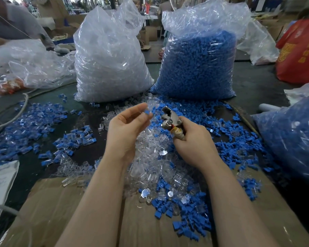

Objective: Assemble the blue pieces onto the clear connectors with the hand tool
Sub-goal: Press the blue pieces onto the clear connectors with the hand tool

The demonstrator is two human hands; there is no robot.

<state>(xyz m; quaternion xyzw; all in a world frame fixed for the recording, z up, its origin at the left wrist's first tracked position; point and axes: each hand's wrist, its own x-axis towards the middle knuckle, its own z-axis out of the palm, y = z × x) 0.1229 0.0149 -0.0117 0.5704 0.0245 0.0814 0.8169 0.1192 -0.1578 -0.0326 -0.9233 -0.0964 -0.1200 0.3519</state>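
**Desk:** What are you holding, mid-bench, above the heap?

**Caption:** Your left hand (127, 129) is raised over the middle of the table (253, 82), thumb and fingertips pinching one blue piece (147, 111) that seems already seated on a clear connector (the clear part is hard to make out against the pile behind). Your right hand (191, 139) is wrapped round the handle of the hand tool (169, 118), whose metal head points up and left, just beside the pinched piece but not touching it.

**Desk:** Which step does that make it?

**Caption:** By the look of it, you are between loading and pressing: the pair is lined up in your fingers and the tool is not yet on it. The next move calls for bringing the piece squarely into the tool's nose and squeezing, with your fingertips kept out of the metal.

**Desk:** And the stock?

**Caption:** Loose clear connectors (150, 168) lie heaped under your wrists, spilling onto the cardboard (61, 211) at the near edge. Loose blue pieces (239, 145) spread toward the right edge. What look like finished assemblies (43, 125) are scattered toward the left edge. At the far edge stand a bag of clear parts (107, 59) and a bag of blue parts (198, 65).
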